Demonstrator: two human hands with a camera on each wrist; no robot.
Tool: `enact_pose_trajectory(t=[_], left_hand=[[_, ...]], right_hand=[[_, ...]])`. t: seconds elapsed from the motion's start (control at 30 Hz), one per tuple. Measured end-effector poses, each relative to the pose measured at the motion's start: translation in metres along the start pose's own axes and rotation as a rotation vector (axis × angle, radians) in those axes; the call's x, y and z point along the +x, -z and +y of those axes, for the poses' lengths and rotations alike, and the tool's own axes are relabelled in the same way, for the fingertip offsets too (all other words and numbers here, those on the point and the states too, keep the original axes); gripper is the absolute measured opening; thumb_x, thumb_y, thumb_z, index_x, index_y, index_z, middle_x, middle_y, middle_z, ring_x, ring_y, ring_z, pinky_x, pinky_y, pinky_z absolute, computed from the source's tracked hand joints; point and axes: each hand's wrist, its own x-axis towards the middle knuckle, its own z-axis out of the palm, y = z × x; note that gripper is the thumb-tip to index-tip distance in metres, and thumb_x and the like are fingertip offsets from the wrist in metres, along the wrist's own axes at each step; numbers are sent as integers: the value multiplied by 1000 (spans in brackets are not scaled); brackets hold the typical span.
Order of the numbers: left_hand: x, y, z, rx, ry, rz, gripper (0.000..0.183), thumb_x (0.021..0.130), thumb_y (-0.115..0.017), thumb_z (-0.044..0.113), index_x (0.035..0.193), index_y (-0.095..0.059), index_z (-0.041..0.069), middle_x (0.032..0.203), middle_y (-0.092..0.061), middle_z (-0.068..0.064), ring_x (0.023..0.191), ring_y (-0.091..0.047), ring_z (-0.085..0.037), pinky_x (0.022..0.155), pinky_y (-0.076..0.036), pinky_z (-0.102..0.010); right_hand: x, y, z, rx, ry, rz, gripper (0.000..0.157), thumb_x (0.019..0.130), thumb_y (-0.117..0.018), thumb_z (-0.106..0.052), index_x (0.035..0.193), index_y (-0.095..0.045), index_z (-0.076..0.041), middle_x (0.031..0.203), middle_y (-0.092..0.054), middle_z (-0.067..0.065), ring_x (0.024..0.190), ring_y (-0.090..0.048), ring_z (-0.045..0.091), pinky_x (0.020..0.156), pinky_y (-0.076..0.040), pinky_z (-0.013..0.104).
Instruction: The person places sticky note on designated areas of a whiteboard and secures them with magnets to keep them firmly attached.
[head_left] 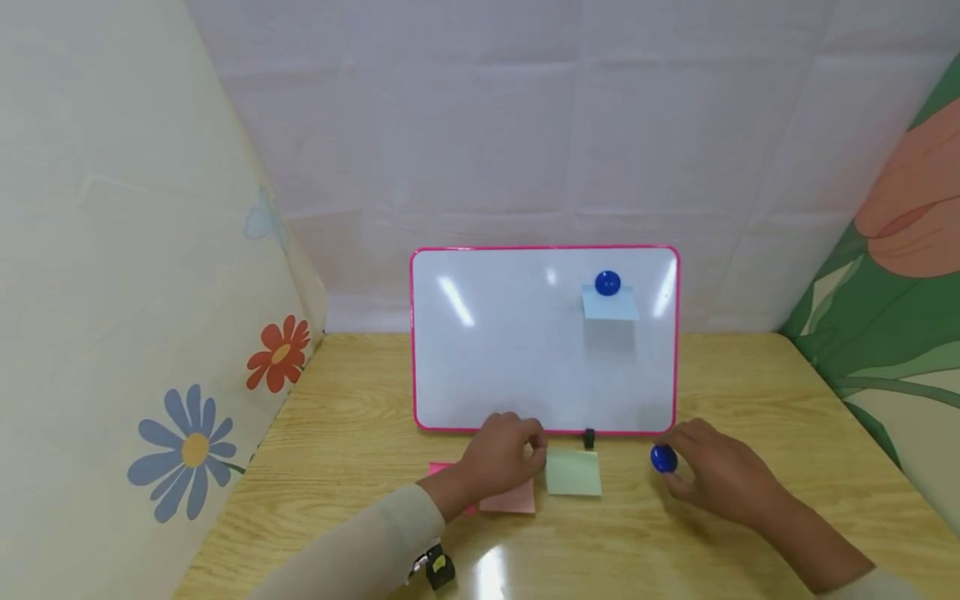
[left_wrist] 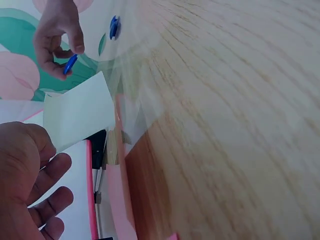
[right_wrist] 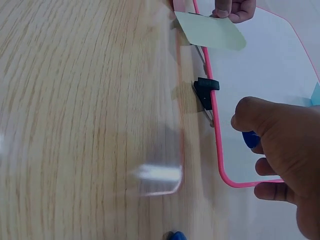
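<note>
free room between green note [head_left: 573,473] and right hand [head_left: 716,471], whiteboard [head_left: 495,358] a barrier behind

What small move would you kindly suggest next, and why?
Probably raise the pale green square paper note to the pink-framed whiteboard: the left hand pinches it, the right hand holds a round blue magnet, and another magnet pins a light blue paper note there.

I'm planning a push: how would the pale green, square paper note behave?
The pale green, square paper note is probably light, being a thin sheet. It may bend if pushed, though it juts fairly flat from the bare left hand pinching it.
</note>
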Motion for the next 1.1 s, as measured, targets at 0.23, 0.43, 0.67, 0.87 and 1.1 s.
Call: enact_pose_trajectory(t=[0.23,0.43,0.67,0.87,1.1], left_hand=[[3,4,-1,-43,32,19,8,88,-72,15,86,-70,22,80,-62,19,72,-52,-3,76,-45,-26],[3,7,-2,-64,17,56,8,86,-73,14,86,-70,21,77,-62,17,71,-54,-2,73,-47,-25],[5,10,-5,-75,58,91,6,87,-72,14,88,-70,20,77,-62,16,71,-54,-5,73,-46,-28],[6,14,-8,-134,62,110,6,90,-70,13,92,-73,17,83,-67,14,79,-59,-10,78,-49,-32],[7,18,-13,-130,56,117,6,94,-69,14,96,-73,16,88,-68,12,87,-62,-15,80,-50,-31]], right_hand=[[5,4,-4,-9,-31,-30,41,77,-88,-25,111,-72,-10,106,-66,1,104,-64,23,82,-57,42],[5,6,-4,-15,-27,-25,42,77,-88,-25,113,-71,-10,108,-67,3,105,-64,24,83,-57,42],[7,12,-4,-18,-42,-19,45,79,-87,-26,117,-71,-10,112,-67,6,106,-63,25,82,-58,44],[10,15,-6,-29,-50,-10,48,81,-86,-30,122,-70,-10,116,-67,8,108,-63,27,82,-58,45],[13,16,-7,-38,25,105,48,77,-88,-25,118,-71,-8,111,-67,8,103,-64,27,75,-59,42]])
